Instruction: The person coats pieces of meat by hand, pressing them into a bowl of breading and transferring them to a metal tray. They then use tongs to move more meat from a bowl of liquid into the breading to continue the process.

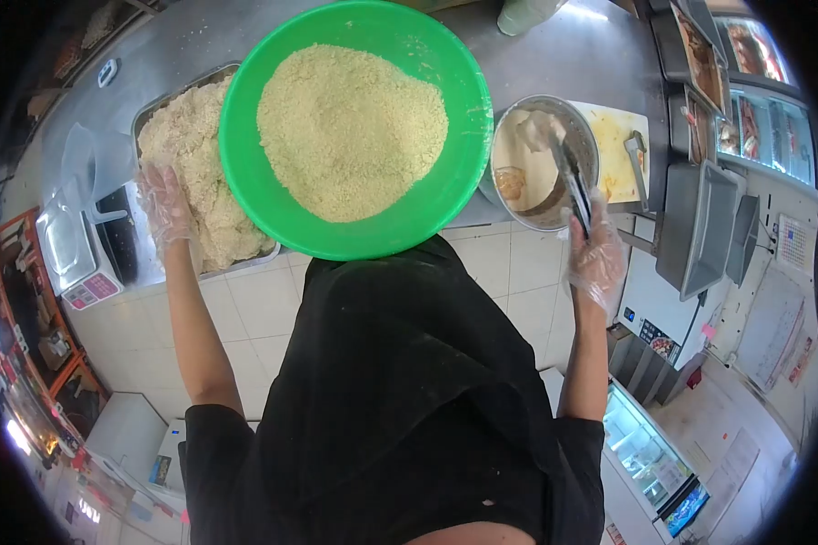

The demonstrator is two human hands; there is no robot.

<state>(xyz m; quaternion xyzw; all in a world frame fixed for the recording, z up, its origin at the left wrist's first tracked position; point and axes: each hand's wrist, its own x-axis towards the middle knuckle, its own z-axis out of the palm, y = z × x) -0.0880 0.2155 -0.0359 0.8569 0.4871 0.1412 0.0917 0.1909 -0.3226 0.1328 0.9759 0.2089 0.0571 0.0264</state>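
Right hand (596, 259) (gloved) grips tongs (573, 186), pointing away into the batter bowl (507, 195); left hand (165, 207) lies open on the tray (154, 107).

There is only one view, from a camera on the person's head. It looks steeply down over the person's own chest and both arms onto the steel counter (200, 36). The lens is a fisheye, so the edges bend and the corners are black. The green bowl (245, 154) is very near and fills the upper middle. The tiled floor (245, 318) shows below the counter, with shelves far left and display cases far right.
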